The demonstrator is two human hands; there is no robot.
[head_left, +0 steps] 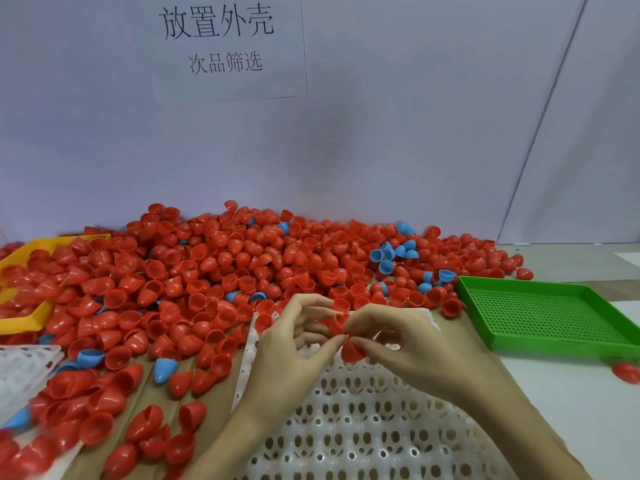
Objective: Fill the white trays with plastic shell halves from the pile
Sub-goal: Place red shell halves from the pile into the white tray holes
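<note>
Head view: over the white tray (363,427), our left hand (287,355) and right hand (408,348) meet, both pinching red shell halves (349,351), the pile (207,271) just beyond.

Pile of shell halves (221,271): red and blue plastic, smooth and glossy, with highlights on the domed sides. White tray (363,427): moulded plastic, matt to faintly satin, pierced with rows of holes. Second white tray (24,368) at left — same plastic, translucent look. Green tray (554,313): rigid plastic, perforated floor, slight sheen on the rim. Yellow tray (31,323): smooth plastic. Paper sheet (221,46) on the wall — matt, printed. Brown cardboard (166,410) under the shells: dull, flat finish.
</note>
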